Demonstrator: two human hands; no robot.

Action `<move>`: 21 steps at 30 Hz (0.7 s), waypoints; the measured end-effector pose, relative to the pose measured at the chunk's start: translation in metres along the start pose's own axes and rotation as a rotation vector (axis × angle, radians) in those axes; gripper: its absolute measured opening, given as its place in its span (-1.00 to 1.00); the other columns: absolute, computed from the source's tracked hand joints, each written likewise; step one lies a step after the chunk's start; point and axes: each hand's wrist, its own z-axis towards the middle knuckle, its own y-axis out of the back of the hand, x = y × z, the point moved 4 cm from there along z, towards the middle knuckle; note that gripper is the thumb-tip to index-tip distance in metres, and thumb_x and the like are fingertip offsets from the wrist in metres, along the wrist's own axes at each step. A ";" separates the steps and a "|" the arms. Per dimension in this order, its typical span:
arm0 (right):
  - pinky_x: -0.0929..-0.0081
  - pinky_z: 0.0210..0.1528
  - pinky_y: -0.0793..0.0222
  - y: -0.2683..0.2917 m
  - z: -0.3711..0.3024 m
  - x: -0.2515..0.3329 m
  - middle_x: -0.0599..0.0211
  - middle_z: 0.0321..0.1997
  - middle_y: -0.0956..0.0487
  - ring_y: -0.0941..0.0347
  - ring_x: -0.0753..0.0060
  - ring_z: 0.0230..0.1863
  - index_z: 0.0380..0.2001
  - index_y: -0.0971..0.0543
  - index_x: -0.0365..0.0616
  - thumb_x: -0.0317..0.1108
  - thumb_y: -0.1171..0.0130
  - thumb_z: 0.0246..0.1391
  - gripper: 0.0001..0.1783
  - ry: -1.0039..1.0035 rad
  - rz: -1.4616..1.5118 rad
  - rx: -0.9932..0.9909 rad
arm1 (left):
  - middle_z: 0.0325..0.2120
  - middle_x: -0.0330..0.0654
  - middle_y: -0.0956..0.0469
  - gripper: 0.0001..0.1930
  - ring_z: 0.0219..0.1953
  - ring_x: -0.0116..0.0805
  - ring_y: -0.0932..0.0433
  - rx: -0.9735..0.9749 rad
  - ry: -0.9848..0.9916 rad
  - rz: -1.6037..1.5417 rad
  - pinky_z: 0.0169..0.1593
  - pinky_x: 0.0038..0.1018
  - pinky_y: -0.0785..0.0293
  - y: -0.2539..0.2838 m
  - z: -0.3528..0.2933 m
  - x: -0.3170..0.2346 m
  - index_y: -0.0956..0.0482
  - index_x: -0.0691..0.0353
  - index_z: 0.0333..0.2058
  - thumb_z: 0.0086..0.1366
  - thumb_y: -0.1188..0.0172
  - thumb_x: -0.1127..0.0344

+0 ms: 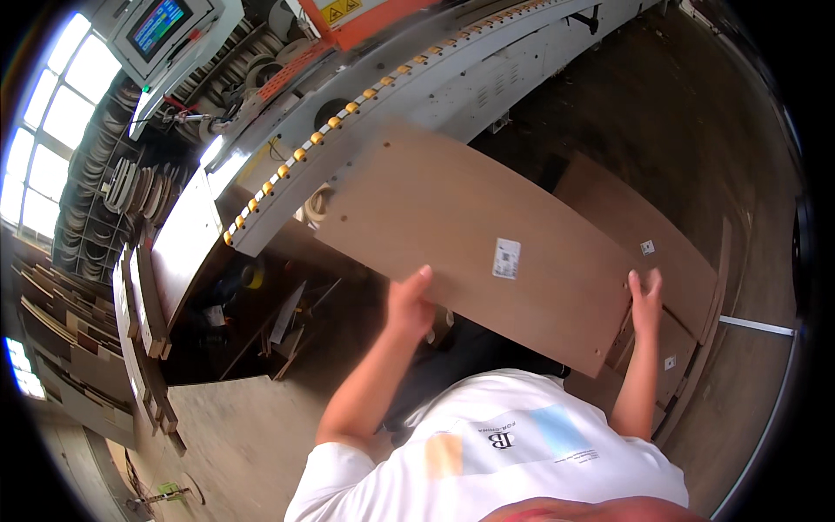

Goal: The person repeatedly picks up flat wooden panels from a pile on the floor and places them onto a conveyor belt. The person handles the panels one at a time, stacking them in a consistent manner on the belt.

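A large brown rectangular board [435, 226] is held up in front of me, tilted, with a white printed label and small holes near its corners. My left hand [411, 303] grips its near long edge, thumb on the face and the other fingers hidden beneath. At the right end, my right hand [645, 300] holds the short edge, with fingertips at the rim. The board's far left corner, blurred, lies close to the machine's roller edge.
A long grey machine [487, 87] with a row of yellow rollers [370, 93] runs across the far side. Labelled brown boards [635, 217] are stacked at right. A control screen [159, 26] stands far left, near hanging coils of edging strip [143, 187]. More panels [143, 304] lean at left.
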 end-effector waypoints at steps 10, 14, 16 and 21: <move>0.31 0.12 -0.57 -0.136 -0.093 0.060 0.23 0.07 -0.68 -0.63 0.36 0.07 0.16 -0.56 -0.26 0.00 -0.30 0.36 -0.44 -0.179 0.888 0.487 | -0.07 -0.17 -0.68 -0.62 0.00 -0.24 -0.67 -0.115 -0.210 -0.097 0.08 -0.25 -0.62 0.033 0.067 -0.110 -0.55 0.23 0.09 0.39 -0.30 0.18; 0.37 0.19 -0.48 -0.185 -0.110 0.082 0.28 0.07 -0.68 -0.60 0.47 0.06 0.10 -0.60 -0.29 -0.13 -0.29 0.41 -0.56 -0.027 0.792 0.449 | -0.06 -0.24 -0.65 -0.66 -0.03 -0.30 -0.66 -0.052 -0.332 -0.032 0.04 -0.31 -0.59 0.057 0.065 -0.112 -0.53 0.19 0.11 0.42 -0.26 0.25; 0.52 -0.12 -0.50 -0.201 -0.124 0.100 0.41 -0.12 -0.67 -0.53 0.63 -0.18 -0.10 -0.62 -0.22 -0.06 -0.28 0.43 -0.62 0.049 0.646 0.475 | -0.03 -0.24 -0.63 -0.56 -0.05 -0.36 -0.63 -0.041 -0.361 0.028 0.00 -0.38 -0.56 0.051 0.050 -0.104 -0.46 0.22 0.23 0.43 -0.24 0.29; 0.53 -0.24 -0.56 -0.205 -0.165 0.172 0.34 -0.08 -0.65 -0.58 0.53 -0.24 0.17 -0.48 -0.23 -0.09 -0.12 0.52 -0.57 0.123 0.674 0.965 | 0.16 -0.10 -0.55 -0.16 0.04 -0.34 -0.59 -0.174 -0.419 0.342 0.07 -0.42 -0.49 0.032 -0.026 -0.078 0.08 0.22 0.57 0.45 -0.18 0.37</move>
